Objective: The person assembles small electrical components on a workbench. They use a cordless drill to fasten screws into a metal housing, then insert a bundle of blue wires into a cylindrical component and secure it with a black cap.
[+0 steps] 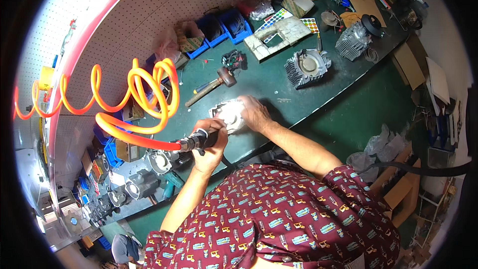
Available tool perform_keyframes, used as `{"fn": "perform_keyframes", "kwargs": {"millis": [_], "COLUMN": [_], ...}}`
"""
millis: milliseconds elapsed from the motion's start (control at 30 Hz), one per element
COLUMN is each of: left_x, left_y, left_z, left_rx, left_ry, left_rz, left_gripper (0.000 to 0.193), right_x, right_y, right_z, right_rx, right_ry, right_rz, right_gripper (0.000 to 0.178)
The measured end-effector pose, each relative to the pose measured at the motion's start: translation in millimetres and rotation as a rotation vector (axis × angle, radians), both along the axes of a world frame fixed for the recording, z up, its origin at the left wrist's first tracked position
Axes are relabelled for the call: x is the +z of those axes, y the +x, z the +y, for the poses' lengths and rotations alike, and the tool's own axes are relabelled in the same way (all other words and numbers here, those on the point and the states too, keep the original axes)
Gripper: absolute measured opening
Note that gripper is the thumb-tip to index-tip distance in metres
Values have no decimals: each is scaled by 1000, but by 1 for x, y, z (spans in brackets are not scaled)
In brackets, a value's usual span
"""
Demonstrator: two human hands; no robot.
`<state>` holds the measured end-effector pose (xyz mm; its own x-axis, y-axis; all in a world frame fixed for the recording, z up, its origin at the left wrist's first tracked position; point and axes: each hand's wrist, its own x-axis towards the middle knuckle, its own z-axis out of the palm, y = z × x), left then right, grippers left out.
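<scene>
Left hand [212, 144] grips a black handheld tool [200, 139]; the silvery metal casting [231, 117] may slip if right hand [256, 115], holding its edge, loosens.

left hand [214, 142] curled in grip | right hand [256, 114] palm down | forearms [301, 147] converging

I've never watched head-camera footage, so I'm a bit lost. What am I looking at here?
There is no robot: a person works with two bare hands. The one picture comes from a wide fisheye camera worn on the head, looking down, so straight edges appear bent. The left hand holds a black tool joined to an orange coiled hose. The right hand touches a brightly lit metal part. Elsewhere on the dark green workbench are a mallet and finned metal housings, with blue bins toward the back.
</scene>
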<state>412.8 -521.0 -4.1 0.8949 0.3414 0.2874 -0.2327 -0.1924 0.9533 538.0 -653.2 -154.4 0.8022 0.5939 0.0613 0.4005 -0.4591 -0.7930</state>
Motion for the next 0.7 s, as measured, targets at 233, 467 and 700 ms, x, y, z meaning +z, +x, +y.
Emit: {"fn": "perform_keyframes", "kwargs": {"millis": [233, 467, 700], "left_x": [5, 30, -1], "left_y": [-8, 12, 32], "left_z": [-3, 10, 23], "left_rx": [108, 259, 436], "left_ry": [-31, -63, -109], "left_rz": [-4, -196, -219], "left_gripper": [22, 27, 21], "right_x": [12, 5, 5], "right_y": [-2, 0, 0], "right_z": [-3, -3, -3], "right_rx": [6, 8, 2], "right_ry": [63, 36, 70], "right_rz": [-10, 52, 65], "right_gripper": [43, 40, 38]}}
